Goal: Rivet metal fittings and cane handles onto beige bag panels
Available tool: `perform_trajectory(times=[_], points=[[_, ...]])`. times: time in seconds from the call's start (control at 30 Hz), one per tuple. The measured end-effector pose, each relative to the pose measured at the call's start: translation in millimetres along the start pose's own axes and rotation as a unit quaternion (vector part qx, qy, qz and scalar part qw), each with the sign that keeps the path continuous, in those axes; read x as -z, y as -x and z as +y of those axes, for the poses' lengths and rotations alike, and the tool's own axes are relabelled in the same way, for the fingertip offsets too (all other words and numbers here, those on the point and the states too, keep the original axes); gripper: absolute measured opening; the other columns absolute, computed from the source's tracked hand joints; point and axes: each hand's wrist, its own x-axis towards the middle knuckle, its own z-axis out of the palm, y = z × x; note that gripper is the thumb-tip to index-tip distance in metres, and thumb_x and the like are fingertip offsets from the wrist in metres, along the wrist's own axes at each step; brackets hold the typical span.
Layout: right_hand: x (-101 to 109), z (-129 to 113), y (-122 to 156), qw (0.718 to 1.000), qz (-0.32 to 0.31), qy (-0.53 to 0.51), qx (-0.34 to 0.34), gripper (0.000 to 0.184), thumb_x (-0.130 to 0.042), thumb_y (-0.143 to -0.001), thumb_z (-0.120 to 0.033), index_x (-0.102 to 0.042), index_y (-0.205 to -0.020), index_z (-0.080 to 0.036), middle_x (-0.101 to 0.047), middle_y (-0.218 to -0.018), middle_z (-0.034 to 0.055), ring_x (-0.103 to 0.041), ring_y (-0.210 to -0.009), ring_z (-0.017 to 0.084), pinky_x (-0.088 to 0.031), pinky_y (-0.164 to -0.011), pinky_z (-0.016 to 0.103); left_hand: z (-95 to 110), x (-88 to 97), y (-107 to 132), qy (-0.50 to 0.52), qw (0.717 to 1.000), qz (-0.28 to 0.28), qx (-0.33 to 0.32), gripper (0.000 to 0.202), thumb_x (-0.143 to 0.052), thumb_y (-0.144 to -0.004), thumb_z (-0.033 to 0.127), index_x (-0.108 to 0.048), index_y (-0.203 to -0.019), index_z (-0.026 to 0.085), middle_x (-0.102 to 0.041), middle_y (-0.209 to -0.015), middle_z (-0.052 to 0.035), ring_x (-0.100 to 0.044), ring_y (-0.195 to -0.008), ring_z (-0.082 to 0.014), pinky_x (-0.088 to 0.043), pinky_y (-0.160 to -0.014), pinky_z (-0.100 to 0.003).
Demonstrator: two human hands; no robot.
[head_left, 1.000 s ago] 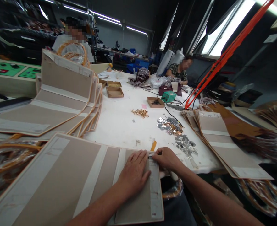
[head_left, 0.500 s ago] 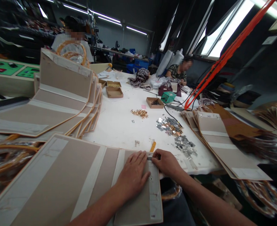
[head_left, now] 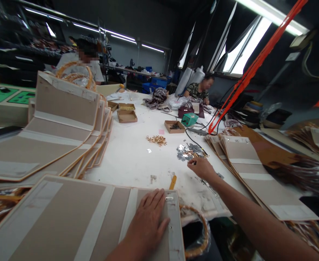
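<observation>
My left hand (head_left: 150,217) lies flat on a beige bag panel (head_left: 75,214) with pale strips across it, fingers stretched out. Just beyond its fingertips, a small slotted metal plate (head_left: 169,198) rests near the panel's top right corner. My right hand (head_left: 202,168) is at the near edge of a pile of small silver and gold metal pieces (head_left: 189,152). Its thumb and fingers are closed together; whatever they may hold is too small to make out. A second heap of grey metal pieces is mostly covered by my right forearm. A yellow strap (head_left: 172,182) sticks out past the panel's far edge.
Stacked panels stand at the left (head_left: 67,108) and right (head_left: 246,159). Gold pieces (head_left: 156,140), a cardboard box (head_left: 175,127) and a green device (head_left: 189,119) sit on the white table (head_left: 121,152). Red cord (head_left: 238,87) hangs down at right. Two people sit beyond.
My right hand has left the panel's corner and moved forward and right to the metal pieces. The slotted plate, dark before, now shows pale. My left hand stays on the panel.
</observation>
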Motion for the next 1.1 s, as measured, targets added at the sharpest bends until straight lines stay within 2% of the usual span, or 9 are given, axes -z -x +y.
perform_trajectory(times=[0.17, 0.3, 0.47, 0.77, 0.87, 1.1], points=[[-20, 2, -57, 0.999, -0.006, 0.047, -0.005, 0.028, -0.066, -0.087, -0.038, -0.080, -0.108, -0.029, -0.074, -0.111, 0.0048, -0.067, -0.102, 0.026, -0.043, -0.080, 0.033, -8, -9.3, -4, -0.040, 0.999, 0.023, -0.018, 0.069, -0.044, -0.102, 0.044, -0.024, -0.165, 0.026, -0.016, -0.171, 0.0049, -0.023, -0.160, -0.0255, -0.030, -0.131, -0.057], [-39, -9, -79, 0.998, -0.006, 0.059, -0.017, 0.025, -0.066, -0.085, -0.039, -0.081, -0.102, -0.030, -0.075, -0.107, 0.0038, -0.067, -0.101, 0.027, -0.043, -0.077, 0.033, -16, -22.4, -5, -0.076, 0.994, 0.066, -0.053, 0.073, -0.050, -0.099, 0.043, -0.024, -0.165, 0.026, -0.019, -0.171, 0.0039, -0.029, -0.157, -0.0260, -0.039, -0.127, -0.056], [-46, -10, -88, 0.998, -0.001, 0.056, -0.039, 0.018, -0.067, -0.083, -0.038, -0.079, -0.094, -0.030, -0.075, -0.102, 0.0023, -0.066, -0.099, 0.027, -0.043, -0.077, 0.033, -20, -26.5, -4, -0.074, 0.991, 0.083, -0.068, 0.076, -0.055, -0.097, 0.043, -0.026, -0.165, 0.026, -0.022, -0.170, 0.0031, -0.031, -0.156, -0.0256, -0.041, -0.126, -0.053], [-45, -5, -97, 0.998, -0.031, -0.002, -0.052, 0.025, -0.072, -0.075, -0.032, -0.079, -0.094, -0.018, -0.074, -0.090, 0.0073, -0.065, -0.077, 0.018, -0.040, -0.066, 0.027, -11, -7.8, -5, -0.002, 1.000, -0.010, -0.018, 0.074, -0.050, -0.098, 0.045, -0.025, -0.166, 0.026, -0.015, -0.171, 0.0038, -0.021, -0.160, -0.0281, -0.027, -0.132, -0.058], [-44, -6, -96, 0.998, -0.032, -0.011, -0.049, 0.027, -0.074, -0.074, -0.032, -0.078, -0.096, -0.017, -0.074, -0.089, 0.0075, -0.064, -0.073, 0.017, -0.040, -0.064, 0.027, -8, -4.3, -4, 0.012, 1.000, -0.016, -0.010, 0.073, -0.050, -0.098, 0.044, -0.027, -0.165, 0.026, -0.015, -0.171, 0.0042, -0.020, -0.160, -0.0283, -0.025, -0.133, -0.057], [-40, -7, -93, 0.999, -0.022, -0.018, -0.022, 0.014, -0.070, -0.073, -0.022, -0.078, -0.083, -0.016, -0.072, -0.079, 0.0057, -0.061, -0.072, 0.017, -0.037, -0.063, 0.027, -2, -1.8, 0, 0.025, 1.000, -0.010, 0.014, 0.073, -0.050, -0.098, 0.045, -0.025, -0.165, 0.030, -0.015, -0.172, 0.0083, -0.017, -0.161, -0.0254, -0.021, -0.135, -0.055]])
